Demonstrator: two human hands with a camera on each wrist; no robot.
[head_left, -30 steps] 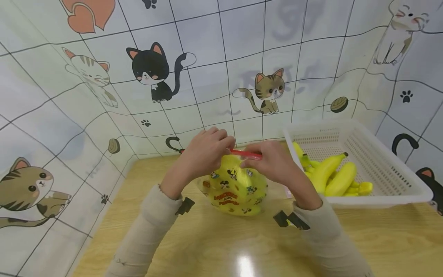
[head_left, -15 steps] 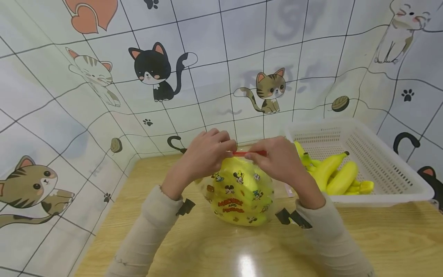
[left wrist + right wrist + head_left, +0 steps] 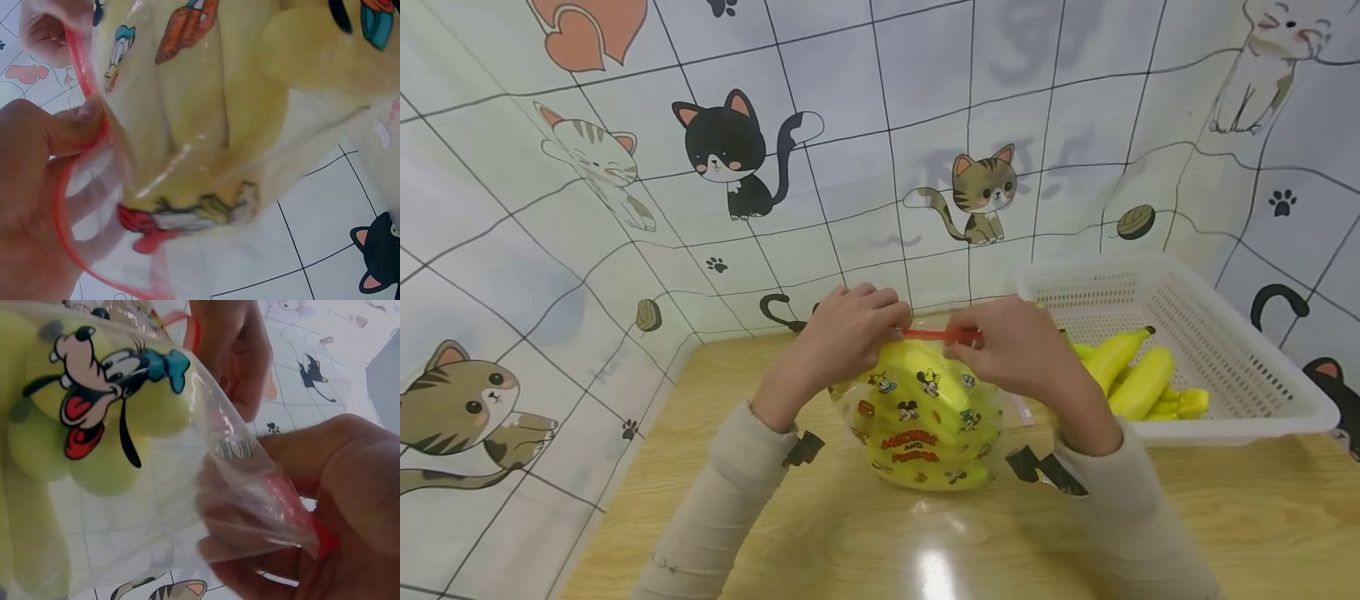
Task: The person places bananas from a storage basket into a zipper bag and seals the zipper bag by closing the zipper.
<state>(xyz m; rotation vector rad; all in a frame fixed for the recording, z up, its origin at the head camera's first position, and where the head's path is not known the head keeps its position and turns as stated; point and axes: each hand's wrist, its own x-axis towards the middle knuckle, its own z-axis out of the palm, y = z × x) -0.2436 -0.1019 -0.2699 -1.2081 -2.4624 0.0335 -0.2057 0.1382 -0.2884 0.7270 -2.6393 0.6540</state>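
Observation:
A clear zip bag [image 3: 917, 437] with cartoon prints and a red zip strip [image 3: 929, 335] along its top stands over the table, with yellow bananas [image 3: 190, 106] inside. My left hand [image 3: 853, 329] grips the strip on its left side; the left wrist view has the thumb pressed on the red edge. Farther right along the same edge, my right hand [image 3: 1015, 346] pinches the strip near the bag's corner. In the right wrist view, some of its fingers [image 3: 228, 512] show through the clear plastic.
To the right, a white plastic basket [image 3: 1240, 367] holds several more bananas [image 3: 1138, 379]. A small pink-and-white piece [image 3: 1024, 410] lies between bag and basket. Cat-printed wall covering [image 3: 865, 167] rises right behind the wooden table [image 3: 820, 533].
My right hand has slid rightward along the red strip toward the corner. The bag's body has shifted slightly right and toward me, while the left hand keeps its grip with little movement.

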